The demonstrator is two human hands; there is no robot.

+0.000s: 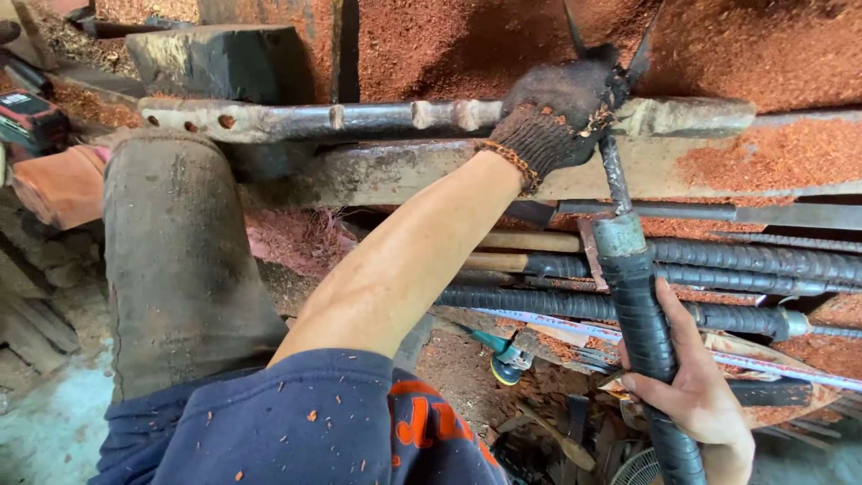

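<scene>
Clearly, the long tool (pixel 628 269) looks heavy and stiff, a steel shaft with a handle wrapped in black tape, standing nearly upright across the metal rest bar (pixel 377 117). The gloved left hand (pixel 557 112) is clamped around the thin shaft at the bar, and the bare right hand (pixel 696 395) has its fingers closed around the taped handle, where the grip seems less slippery.

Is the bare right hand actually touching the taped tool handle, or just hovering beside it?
Touching. The head view shows the right hand with its fingers wrapped around the black taped handle, no gap visible. The gloved left hand sits higher, near the tool's metal shaft.
</scene>
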